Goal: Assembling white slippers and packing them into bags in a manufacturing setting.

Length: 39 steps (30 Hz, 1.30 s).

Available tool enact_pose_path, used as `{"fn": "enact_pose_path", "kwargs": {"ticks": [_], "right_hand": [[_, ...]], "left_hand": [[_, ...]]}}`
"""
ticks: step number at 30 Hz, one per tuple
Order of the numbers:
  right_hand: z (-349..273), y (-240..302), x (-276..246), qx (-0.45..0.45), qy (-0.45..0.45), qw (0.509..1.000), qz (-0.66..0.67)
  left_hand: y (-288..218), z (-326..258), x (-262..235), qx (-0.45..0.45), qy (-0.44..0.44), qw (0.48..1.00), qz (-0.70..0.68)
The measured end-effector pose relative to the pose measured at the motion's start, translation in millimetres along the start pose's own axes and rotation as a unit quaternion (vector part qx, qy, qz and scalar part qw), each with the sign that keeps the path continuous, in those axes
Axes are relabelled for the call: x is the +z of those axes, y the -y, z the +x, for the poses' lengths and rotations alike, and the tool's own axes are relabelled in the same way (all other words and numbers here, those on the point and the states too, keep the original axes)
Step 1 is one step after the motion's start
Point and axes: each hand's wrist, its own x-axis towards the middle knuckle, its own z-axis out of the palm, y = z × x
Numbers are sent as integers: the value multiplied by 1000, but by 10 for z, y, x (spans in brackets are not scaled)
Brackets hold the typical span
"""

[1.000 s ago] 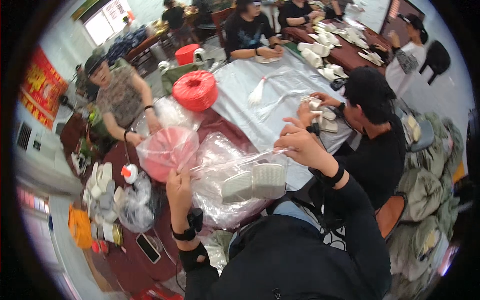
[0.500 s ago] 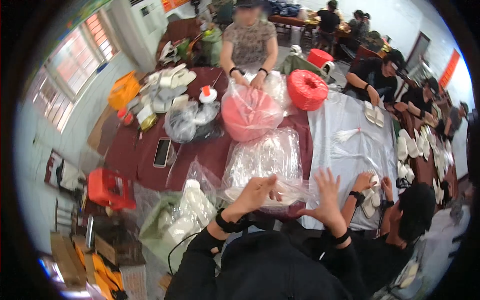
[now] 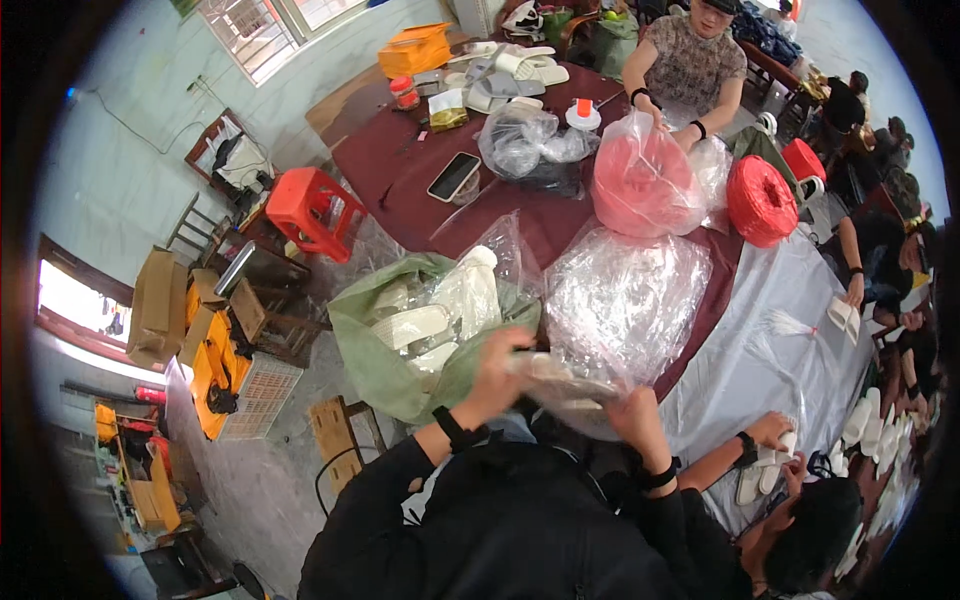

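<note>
- left hand (image 3: 497, 368) has its fingers clamped on one end of a small clear plastic packet (image 3: 560, 385) with something pale inside
- right hand (image 3: 632, 415) grips the other end, at the near edge of the dark red table (image 3: 400, 160)
- packet sits right against a big heap of crinkly clear plastic bags (image 3: 625, 300)
- green sack of white slippers (image 3: 420, 330) just left of it
- person across the table handles a pink-filled clear bag (image 3: 645, 180)

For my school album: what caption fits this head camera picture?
Both hands, left hand and right hand, hold a clear plastic bag beside a green sack.
</note>
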Motion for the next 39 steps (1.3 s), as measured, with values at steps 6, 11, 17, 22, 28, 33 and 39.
{"fn": "enact_pose_path", "kwargs": {"ticks": [6, 11, 17, 22, 28, 33, 39], "right_hand": [[435, 196, -44, -38, -177, 943, 279], [1096, 627, 486, 33, -103, 760, 641], [1481, 1110, 1626, 79, 26, 794, 603], [1715, 802, 2549, -123, 222, 951, 176], [1739, 818, 2787, -120, 262, 947, 142], [1783, 859, 2652, -195, 207, 953, -105], [1328, 458, 2209, -104, -210, 972, 7]], "left_hand": [[1441, -493, -677, -83, -44, 882, 463], [1164, -667, -880, -239, 451, 741, 436], [1241, -997, -908, -255, 524, 619, 527], [1307, -1085, -1112, -242, 502, 664, 499], [1436, -1174, -1090, -164, 470, 752, 432], [1547, -1118, -1059, -117, 415, 808, 402], [1280, -1196, -936, -163, 292, 837, 433]]}}
